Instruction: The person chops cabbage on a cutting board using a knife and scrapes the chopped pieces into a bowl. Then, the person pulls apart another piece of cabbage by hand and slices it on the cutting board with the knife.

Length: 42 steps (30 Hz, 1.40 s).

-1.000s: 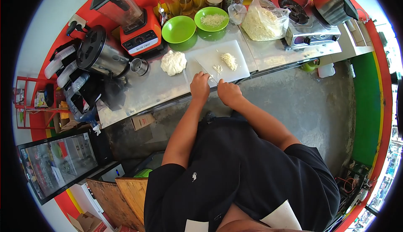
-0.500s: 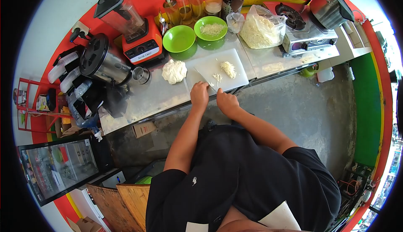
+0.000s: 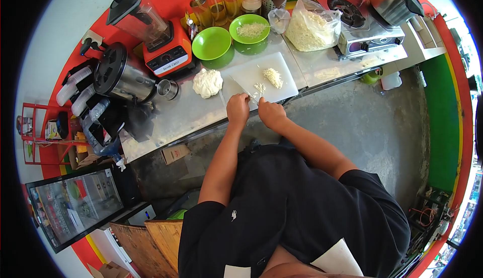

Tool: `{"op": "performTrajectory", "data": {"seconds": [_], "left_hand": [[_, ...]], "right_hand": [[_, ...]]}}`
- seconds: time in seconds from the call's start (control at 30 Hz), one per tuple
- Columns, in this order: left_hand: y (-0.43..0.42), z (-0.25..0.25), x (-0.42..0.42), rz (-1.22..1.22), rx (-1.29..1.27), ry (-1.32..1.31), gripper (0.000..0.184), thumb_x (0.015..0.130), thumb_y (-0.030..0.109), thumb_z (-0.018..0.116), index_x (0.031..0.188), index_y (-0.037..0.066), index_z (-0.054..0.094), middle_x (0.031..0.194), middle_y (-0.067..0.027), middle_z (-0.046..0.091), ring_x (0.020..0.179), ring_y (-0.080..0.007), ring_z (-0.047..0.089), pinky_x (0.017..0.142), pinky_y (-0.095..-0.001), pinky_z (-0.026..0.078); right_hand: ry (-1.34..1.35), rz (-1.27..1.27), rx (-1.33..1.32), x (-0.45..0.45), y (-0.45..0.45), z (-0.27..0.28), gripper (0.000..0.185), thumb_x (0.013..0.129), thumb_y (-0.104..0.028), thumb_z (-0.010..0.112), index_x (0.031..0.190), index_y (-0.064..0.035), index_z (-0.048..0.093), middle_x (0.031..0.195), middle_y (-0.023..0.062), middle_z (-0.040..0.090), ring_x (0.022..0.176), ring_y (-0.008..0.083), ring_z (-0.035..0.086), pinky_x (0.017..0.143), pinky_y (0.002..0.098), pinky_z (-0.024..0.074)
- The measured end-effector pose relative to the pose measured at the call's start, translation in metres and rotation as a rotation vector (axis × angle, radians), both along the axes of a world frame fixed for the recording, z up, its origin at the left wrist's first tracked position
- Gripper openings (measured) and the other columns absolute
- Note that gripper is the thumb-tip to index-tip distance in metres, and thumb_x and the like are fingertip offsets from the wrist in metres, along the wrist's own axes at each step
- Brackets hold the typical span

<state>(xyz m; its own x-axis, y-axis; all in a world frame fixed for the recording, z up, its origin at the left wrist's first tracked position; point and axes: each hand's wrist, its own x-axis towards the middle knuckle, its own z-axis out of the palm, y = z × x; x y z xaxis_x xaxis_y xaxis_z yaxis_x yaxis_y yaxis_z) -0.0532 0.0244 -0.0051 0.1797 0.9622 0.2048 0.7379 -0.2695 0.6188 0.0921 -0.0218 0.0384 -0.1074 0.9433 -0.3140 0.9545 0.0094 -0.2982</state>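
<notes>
On the counter's front edge lies a white cutting board [image 3: 287,69]. My right hand [image 3: 272,115] is closed around the handle of a knife [image 3: 247,89], whose thin blade slants to the upper left across the board. My left hand [image 3: 238,109] is curled beside the blade at the board's near edge; whatever its fingers hold is hidden. A mound of pale shredded food [image 3: 272,78] sits on the board's right half, with a smaller scatter of shreds [image 3: 260,87] near the blade. Left of the board rests a white, lumpy, dough-like ball [image 3: 208,83].
Behind the board stand an empty green bowl [image 3: 211,43] and a green bowl with shreds [image 3: 249,29]. A plastic bag of pale shreds [image 3: 313,28] is near the gas stove [image 3: 370,41]. A red blender [image 3: 168,54], a metal cup [image 3: 167,89] and oil bottles [image 3: 217,12] line the counter.
The camera view has shifted slightly. Both hands have stayed at the board's near edge, the knife still in the right one, and the food piles look the same.
</notes>
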Motion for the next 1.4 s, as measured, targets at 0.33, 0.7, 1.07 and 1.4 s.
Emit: {"op": "performTrajectory", "data": {"seconds": [0.33, 0.7, 1.07, 1.4], "left_hand": [[0.005, 0.008, 0.0, 0.02, -0.079, -0.032, 0.005, 0.083, 0.008, 0.069, 0.083, 0.004, 0.072, 0.083, -0.0169, 0.068, 0.082, -0.0385, 0.067, 0.073, -0.0479, 0.052], [0.011, 0.016, -0.003, 0.024, -0.209, -0.061, 0.009, 0.084, 0.008, 0.067, 0.082, 0.004, 0.075, 0.085, -0.0202, 0.07, 0.081, -0.0417, 0.068, 0.073, -0.0483, 0.054], [0.011, 0.012, -0.001, 0.06, -0.193, -0.007, 0.009, 0.084, 0.007, 0.066, 0.085, 0.004, 0.074, 0.089, -0.0199, 0.071, 0.085, -0.0406, 0.068, 0.076, -0.0488, 0.054], [0.005, 0.001, 0.001, 0.077, -0.113, -0.06, 0.008, 0.085, 0.01, 0.068, 0.084, 0.003, 0.071, 0.085, -0.0186, 0.071, 0.082, -0.0388, 0.069, 0.073, -0.0474, 0.053]], "right_hand": [[-0.027, -0.001, -0.063, -0.002, 0.001, 0.0, 0.019, 0.094, -0.009, 0.058, 0.108, 0.0007, 0.049, 0.093, 0.0241, 0.073, 0.087, 0.0362, 0.075, 0.073, 0.0452, 0.0601], [-0.041, 0.033, -0.094, -0.001, 0.008, 0.011, 0.021, 0.092, -0.008, 0.06, 0.107, 0.0011, 0.049, 0.094, 0.0248, 0.073, 0.09, 0.0356, 0.075, 0.074, 0.0441, 0.0602], [-0.093, 0.025, -0.072, -0.008, -0.001, -0.001, 0.018, 0.099, -0.016, 0.049, 0.107, -0.0004, 0.053, 0.09, 0.0201, 0.075, 0.086, 0.0334, 0.076, 0.072, 0.0435, 0.0604], [-0.057, 0.006, -0.063, -0.007, 0.0, 0.001, 0.025, 0.089, -0.008, 0.065, 0.106, 0.0009, 0.05, 0.092, 0.0237, 0.073, 0.087, 0.0354, 0.075, 0.073, 0.0442, 0.0604]]}}
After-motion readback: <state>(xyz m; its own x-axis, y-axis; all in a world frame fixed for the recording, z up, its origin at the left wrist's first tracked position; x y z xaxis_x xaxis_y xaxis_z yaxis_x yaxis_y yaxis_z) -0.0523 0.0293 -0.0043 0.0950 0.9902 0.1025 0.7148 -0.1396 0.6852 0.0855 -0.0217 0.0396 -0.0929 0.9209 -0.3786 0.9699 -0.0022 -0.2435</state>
